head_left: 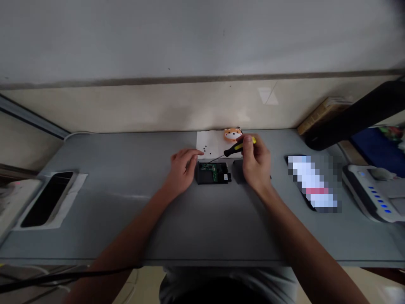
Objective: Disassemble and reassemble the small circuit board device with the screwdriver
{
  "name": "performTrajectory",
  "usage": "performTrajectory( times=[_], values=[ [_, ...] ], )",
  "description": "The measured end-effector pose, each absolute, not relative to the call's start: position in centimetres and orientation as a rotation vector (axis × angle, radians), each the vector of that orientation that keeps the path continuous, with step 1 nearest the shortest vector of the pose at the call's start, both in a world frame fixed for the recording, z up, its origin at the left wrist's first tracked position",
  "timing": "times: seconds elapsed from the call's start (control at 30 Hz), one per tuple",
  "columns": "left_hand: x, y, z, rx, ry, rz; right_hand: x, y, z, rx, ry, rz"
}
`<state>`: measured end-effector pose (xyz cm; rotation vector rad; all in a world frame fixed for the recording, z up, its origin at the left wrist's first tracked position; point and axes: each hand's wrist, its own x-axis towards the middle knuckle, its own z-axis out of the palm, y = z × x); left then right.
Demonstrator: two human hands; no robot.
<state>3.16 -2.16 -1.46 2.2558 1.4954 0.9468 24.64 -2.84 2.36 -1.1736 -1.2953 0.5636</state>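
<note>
Grey bench (126,202). Opened black device (212,173) at centre; left hand (182,169) rests on its left edge, fingers loose. Right hand (256,162), clasping screwdriver (236,147), sits just right; shaft slants down-left toward device.

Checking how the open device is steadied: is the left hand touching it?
Touching. The head view shows the left hand with its fingers resting against the left edge of the open black device, no gap between them.
</note>
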Motion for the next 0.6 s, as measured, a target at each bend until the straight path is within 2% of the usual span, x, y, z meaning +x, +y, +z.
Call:
performTrajectory(
  times=[0.6],
  values=[
    [3.12,-2.13,-1.22,2.418,1.402,0.710,23.81,-3.52,2.07,-1.188,-1.462,0.509]
  ],
)
